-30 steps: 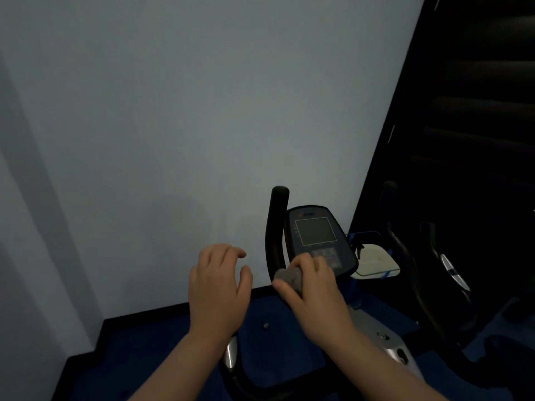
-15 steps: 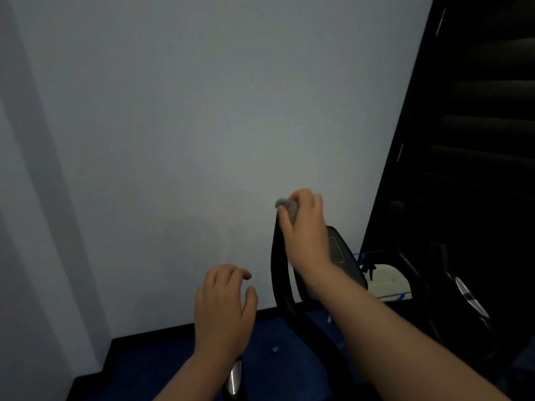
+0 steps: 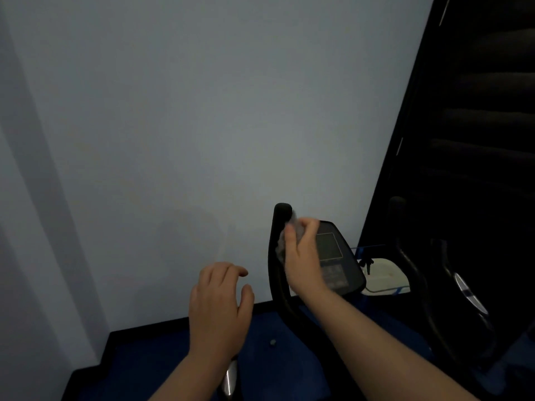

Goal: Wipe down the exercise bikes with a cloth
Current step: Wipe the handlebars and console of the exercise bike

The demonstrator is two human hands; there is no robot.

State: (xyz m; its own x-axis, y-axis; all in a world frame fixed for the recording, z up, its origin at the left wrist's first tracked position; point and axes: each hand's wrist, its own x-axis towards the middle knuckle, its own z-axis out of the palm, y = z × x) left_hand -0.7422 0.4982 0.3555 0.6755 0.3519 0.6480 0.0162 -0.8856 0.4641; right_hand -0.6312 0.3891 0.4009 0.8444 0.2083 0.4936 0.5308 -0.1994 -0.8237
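A black exercise bike stands in front of me, with an upright left handlebar [image 3: 278,256] and a console [image 3: 335,256] with a grey screen. My right hand [image 3: 302,256] grips a small grey cloth [image 3: 289,230] against the upper part of that handlebar, just below its rounded tip. My left hand [image 3: 220,308] hovers lower left of the bar with loosely curled fingers, holding nothing. A chrome part of the bike [image 3: 230,377] shows under my left wrist.
A pale wall [image 3: 202,125] fills most of the view close behind the bike. A blue floor [image 3: 269,331] with a black skirting lies below. A second dark bike [image 3: 434,299] stands at right before a black panel. A white object [image 3: 385,273] sits behind the console.
My right hand went from the console up to the handlebar tip with the cloth, then slid a little down the bar. My left hand has stayed hovering.
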